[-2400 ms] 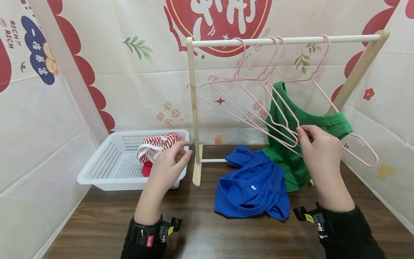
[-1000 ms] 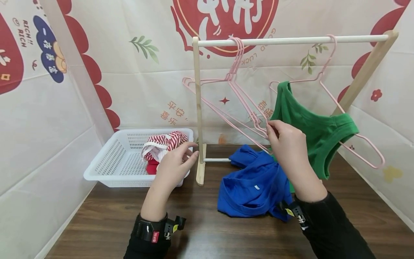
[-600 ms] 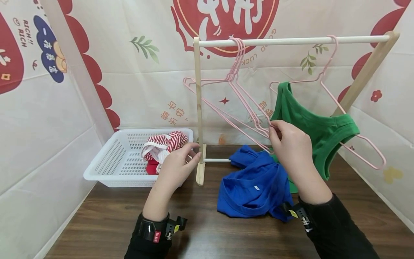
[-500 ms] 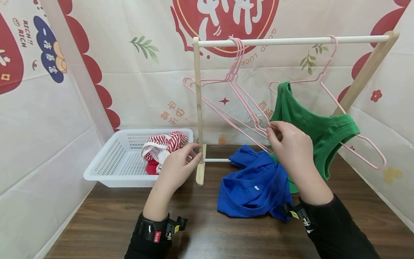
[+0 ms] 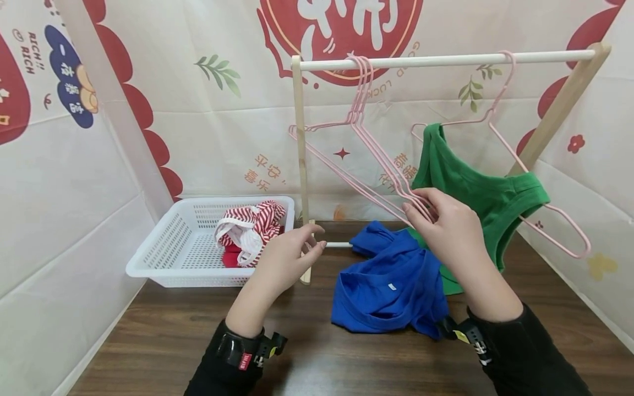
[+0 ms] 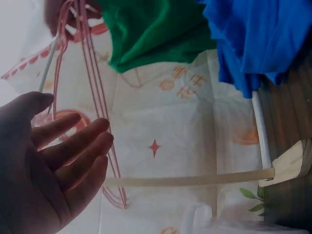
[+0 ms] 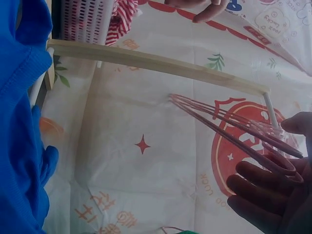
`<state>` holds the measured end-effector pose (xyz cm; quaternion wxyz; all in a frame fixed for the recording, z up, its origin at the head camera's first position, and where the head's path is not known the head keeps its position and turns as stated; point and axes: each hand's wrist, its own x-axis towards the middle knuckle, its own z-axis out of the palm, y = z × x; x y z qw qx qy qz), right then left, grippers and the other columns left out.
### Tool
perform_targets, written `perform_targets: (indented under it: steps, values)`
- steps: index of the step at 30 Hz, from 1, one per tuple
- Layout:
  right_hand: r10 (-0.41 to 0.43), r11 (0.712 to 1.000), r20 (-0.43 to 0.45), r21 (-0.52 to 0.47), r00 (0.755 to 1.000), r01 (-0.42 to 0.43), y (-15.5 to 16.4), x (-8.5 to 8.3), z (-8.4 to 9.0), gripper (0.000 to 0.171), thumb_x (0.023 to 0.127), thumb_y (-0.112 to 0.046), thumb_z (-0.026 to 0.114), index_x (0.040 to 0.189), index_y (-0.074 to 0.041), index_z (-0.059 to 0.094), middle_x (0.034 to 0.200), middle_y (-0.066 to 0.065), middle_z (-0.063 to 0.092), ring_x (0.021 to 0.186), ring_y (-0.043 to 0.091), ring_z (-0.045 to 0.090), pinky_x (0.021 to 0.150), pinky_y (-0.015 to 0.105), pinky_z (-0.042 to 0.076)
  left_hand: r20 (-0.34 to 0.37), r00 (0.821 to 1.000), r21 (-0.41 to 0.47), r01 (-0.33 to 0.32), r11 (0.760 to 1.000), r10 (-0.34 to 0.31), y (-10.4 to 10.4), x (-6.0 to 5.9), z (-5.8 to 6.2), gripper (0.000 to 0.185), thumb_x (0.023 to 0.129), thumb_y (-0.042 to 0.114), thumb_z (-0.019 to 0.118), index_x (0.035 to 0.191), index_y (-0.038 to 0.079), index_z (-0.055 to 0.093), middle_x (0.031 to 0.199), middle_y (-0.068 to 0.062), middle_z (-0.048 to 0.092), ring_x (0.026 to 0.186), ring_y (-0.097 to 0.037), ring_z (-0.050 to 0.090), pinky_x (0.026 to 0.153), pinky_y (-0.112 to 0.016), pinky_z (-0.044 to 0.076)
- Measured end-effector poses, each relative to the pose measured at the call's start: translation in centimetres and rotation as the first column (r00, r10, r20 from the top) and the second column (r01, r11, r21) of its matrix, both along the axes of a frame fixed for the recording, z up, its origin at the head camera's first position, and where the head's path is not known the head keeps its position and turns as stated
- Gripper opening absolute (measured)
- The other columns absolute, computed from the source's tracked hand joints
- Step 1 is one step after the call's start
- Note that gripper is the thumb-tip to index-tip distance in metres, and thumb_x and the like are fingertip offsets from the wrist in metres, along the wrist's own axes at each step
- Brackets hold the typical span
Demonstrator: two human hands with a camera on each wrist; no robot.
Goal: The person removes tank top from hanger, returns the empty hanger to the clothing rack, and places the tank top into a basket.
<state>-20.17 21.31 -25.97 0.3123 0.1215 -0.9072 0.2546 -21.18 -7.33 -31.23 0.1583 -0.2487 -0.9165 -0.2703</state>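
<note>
Several pink clothes hangers (image 5: 372,146) hang bunched near the left end of the rack's white rail (image 5: 446,61). My right hand (image 5: 448,225) holds their right-hand ends, thumb in front and fingers behind; the right wrist view shows these hangers (image 7: 243,136) running in between thumb and fingers. My left hand (image 5: 287,258) hovers before the rack's left post, holding nothing, its fingers (image 6: 80,146) loosely bent in the left wrist view. A green sleeveless top (image 5: 485,192) hangs from another pink hanger (image 5: 564,223) at the right, partly behind my right hand. Below lies a crumpled blue garment (image 5: 386,286).
A white perforated basket (image 5: 163,242) stands left of the rack on the brown wooden table (image 5: 307,352). It holds a red-and-white striped garment (image 5: 267,220) and something red (image 5: 230,256). The rack's wooden right post (image 5: 564,104) slants beside the right wall.
The pink hangers, spread along the rail at first, were pushed left into a bunch. Lately my right hand has gathered their ends closer together, and my left hand has moved slightly right.
</note>
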Motion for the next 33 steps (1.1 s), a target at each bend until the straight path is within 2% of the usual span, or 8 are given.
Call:
perform_targets:
  steps: [6,11,17,20,23,28,31,33]
  values:
    - [0.009,1.000,0.047,0.010,0.999,-0.009,0.8,0.3,-0.3,0.034,0.095,-0.039,0.060,0.109,-0.009,0.067,0.068,0.003,0.052,0.064,0.023,0.049,0.057,0.037,0.035,-0.011,0.998,-0.067,0.066,0.996,-0.067,1.1,0.2,-0.2,0.029,0.098,0.037,0.057,0.118,0.017,0.064,0.090,0.009,0.068,0.078,-0.009,0.063,0.066,-0.027,0.049]
    - [0.015,0.999,0.075,0.051,0.997,-0.019,1.5,0.6,-0.8,0.027,0.095,-0.039,0.061,0.089,-0.012,0.061,0.063,0.000,0.044,0.059,0.020,0.045,0.053,0.035,0.031,-0.034,0.993,-0.106,0.109,0.988,-0.113,1.6,0.1,-0.9,0.029,0.097,0.034,0.058,0.116,0.014,0.065,0.103,0.000,0.069,0.093,-0.014,0.064,0.079,-0.034,0.052]
    - [-0.019,0.991,0.128,0.133,0.992,0.002,2.8,1.0,-1.4,0.034,0.094,-0.045,0.060,0.076,-0.018,0.050,0.066,0.000,0.046,0.059,0.019,0.043,0.052,0.033,0.027,-0.050,0.991,-0.163,0.117,0.980,-0.127,1.8,0.0,-2.1,0.029,0.097,0.036,0.059,0.115,0.015,0.066,0.112,0.000,0.067,0.104,-0.016,0.062,0.089,-0.035,0.049]
    - [-0.039,0.987,0.185,0.159,0.982,0.010,3.6,1.2,-1.8,0.035,0.093,-0.050,0.059,0.079,-0.019,0.054,0.073,0.001,0.057,0.064,0.021,0.050,0.053,0.033,0.031,-0.048,0.986,-0.196,0.147,0.969,-0.159,2.0,0.0,-2.6,0.030,0.097,0.036,0.059,0.116,0.014,0.066,0.111,-0.001,0.066,0.105,-0.017,0.062,0.090,-0.036,0.049]
    - [-0.040,0.986,0.250,0.169,0.967,-0.003,4.1,1.3,-2.4,0.036,0.093,-0.052,0.058,0.087,-0.017,0.063,0.085,0.003,0.067,0.075,0.025,0.060,0.058,0.038,0.041,-0.047,0.980,-0.250,0.176,0.952,-0.193,2.2,-0.1,-3.2,0.030,0.097,0.036,0.059,0.116,0.013,0.066,0.110,-0.002,0.066,0.102,-0.019,0.063,0.088,-0.036,0.050]
    - [-0.038,0.981,0.339,0.190,0.940,-0.029,4.5,1.4,-3.1,0.052,0.093,-0.056,0.055,0.110,-0.009,0.068,0.097,0.008,0.069,0.093,0.032,0.063,0.075,0.052,0.048,-0.039,0.967,-0.343,0.225,0.912,-0.253,2.5,-0.4,-4.4,0.030,0.096,0.036,0.060,0.116,0.014,0.066,0.106,-0.002,0.066,0.095,-0.018,0.064,0.083,-0.034,0.052]
    - [-0.044,0.974,0.368,0.224,0.929,-0.043,4.7,1.3,-3.5,0.061,0.093,-0.059,0.053,0.121,-0.007,0.065,0.102,0.010,0.069,0.097,0.033,0.063,0.079,0.055,0.048,-0.020,0.962,-0.386,0.243,0.890,-0.271,2.7,-0.6,-5.0,0.031,0.096,0.037,0.060,0.117,0.015,0.066,0.106,0.000,0.066,0.093,-0.015,0.064,0.080,-0.031,0.052]
    - [-0.048,0.968,0.384,0.247,0.922,-0.052,4.8,1.2,-3.8,0.064,0.092,-0.061,0.052,0.123,-0.006,0.064,0.104,0.012,0.069,0.097,0.034,0.063,0.079,0.055,0.048,-0.006,0.960,-0.413,0.252,0.875,-0.279,2.8,-0.7,-5.4,0.032,0.096,0.038,0.061,0.117,0.016,0.066,0.107,0.000,0.065,0.093,-0.014,0.063,0.080,-0.030,0.052]
